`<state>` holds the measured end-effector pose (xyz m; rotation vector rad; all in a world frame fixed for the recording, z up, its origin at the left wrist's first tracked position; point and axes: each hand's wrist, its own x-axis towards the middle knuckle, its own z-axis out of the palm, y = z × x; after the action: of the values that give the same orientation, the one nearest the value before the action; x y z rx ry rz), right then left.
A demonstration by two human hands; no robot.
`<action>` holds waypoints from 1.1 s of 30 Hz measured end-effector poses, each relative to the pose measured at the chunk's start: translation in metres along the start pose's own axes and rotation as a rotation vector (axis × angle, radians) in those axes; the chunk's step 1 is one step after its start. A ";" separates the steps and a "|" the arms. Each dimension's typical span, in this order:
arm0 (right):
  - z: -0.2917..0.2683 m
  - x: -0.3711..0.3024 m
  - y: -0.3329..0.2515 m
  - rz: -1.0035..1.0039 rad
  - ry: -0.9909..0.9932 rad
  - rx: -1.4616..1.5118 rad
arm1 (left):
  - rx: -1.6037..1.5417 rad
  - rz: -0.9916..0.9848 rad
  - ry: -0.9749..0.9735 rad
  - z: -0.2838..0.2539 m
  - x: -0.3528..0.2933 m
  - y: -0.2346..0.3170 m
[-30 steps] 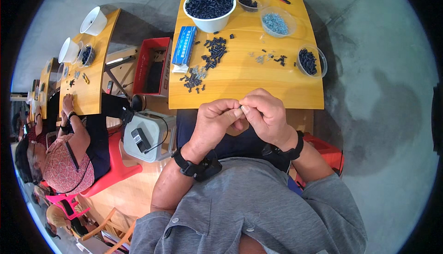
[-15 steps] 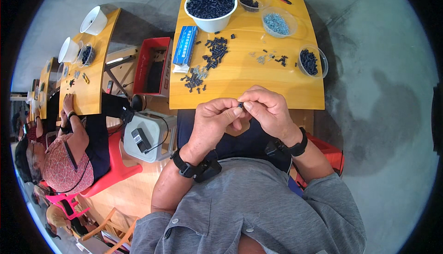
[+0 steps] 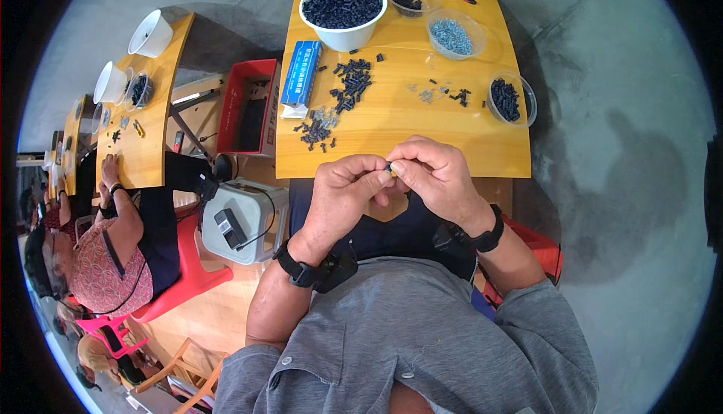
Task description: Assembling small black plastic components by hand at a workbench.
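- We see the small dark piece (image 3: 388,166) right at the fingertips, where the two hands meet, just off the near edge of the wooden table (image 3: 422,139) and above the lap.
- On its left side we find the left hand (image 3: 345,188), thumb and forefinger drawn together in a pinch on the piece; its other fingers curl in below.
- On its right side we find the right hand (image 3: 437,178), thumb and forefinger likewise pinched close on the piece, their tips touching or nearly touching the left ones.
- Only a dark sliver shows between the tips, so we cannot tell its full shape or how deep it sits in either pinch.
- Beyond the hands we have loose black pieces (image 3: 352,86) scattered at the left of the table, with grey bits (image 3: 324,119) at their near end, beside a blue box (image 3: 301,74).
- Farther right we see a smaller black cluster (image 3: 459,98) and a clear tub of black pieces (image 3: 505,102).
- At the far side we count a heaped white bowl (image 3: 343,38), another clear tub (image 3: 407,4) and a tub of bluish metal parts (image 3: 451,37).
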<state>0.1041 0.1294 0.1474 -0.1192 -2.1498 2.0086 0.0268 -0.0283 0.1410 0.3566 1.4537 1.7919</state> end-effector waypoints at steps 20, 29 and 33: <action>0.001 0.005 -0.002 0.084 0.065 0.227 | -0.095 0.019 0.012 -0.001 0.004 -0.001; -0.003 0.004 0.007 0.424 -0.147 0.354 | -0.054 0.171 -0.016 -0.003 0.008 -0.007; 0.002 0.007 0.010 0.572 -0.231 0.612 | -0.042 0.159 -0.039 -0.003 0.007 -0.006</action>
<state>0.0963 0.1297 0.1382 -0.4691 -1.6153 3.0461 0.0223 -0.0251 0.1330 0.4944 1.3914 1.9280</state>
